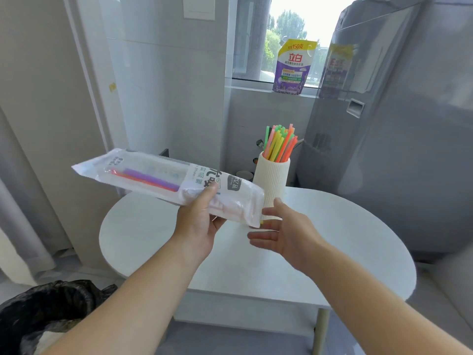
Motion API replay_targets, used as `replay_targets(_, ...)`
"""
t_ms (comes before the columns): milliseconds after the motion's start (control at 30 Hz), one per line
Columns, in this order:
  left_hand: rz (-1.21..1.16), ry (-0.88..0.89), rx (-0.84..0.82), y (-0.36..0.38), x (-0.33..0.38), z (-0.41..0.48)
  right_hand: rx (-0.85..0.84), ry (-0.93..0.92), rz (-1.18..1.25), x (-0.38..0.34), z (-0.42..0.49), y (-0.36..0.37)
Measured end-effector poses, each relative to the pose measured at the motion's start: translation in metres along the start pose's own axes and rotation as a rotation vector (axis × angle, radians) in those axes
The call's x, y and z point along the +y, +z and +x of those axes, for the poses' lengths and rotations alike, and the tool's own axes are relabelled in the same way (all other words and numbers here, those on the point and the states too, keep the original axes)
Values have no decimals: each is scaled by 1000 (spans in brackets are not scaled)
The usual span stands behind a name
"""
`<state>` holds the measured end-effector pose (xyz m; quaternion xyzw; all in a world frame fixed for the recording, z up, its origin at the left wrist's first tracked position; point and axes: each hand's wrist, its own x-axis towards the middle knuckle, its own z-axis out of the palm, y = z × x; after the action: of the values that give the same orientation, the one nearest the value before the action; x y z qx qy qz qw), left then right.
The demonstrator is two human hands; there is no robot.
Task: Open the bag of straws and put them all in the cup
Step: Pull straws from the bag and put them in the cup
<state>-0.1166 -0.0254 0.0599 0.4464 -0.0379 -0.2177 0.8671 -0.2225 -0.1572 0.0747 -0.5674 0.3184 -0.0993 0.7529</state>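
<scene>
Gripping the bag [163, 175] near one end — left hand [202, 226] fingers curled round it, right hand [284, 234] fingers straight, just beside

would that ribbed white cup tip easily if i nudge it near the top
Probably somewhat: the cup is tall and narrow, and the straws stand well above its rim. Its ribbed wall likely gives a sure grip. On the smooth table a low push may slide it instead.
</scene>
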Motion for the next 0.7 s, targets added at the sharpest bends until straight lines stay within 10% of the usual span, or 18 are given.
replay_targets(700,452,339,-53,0,-2,-9,-160,103,156,21,6,-7)
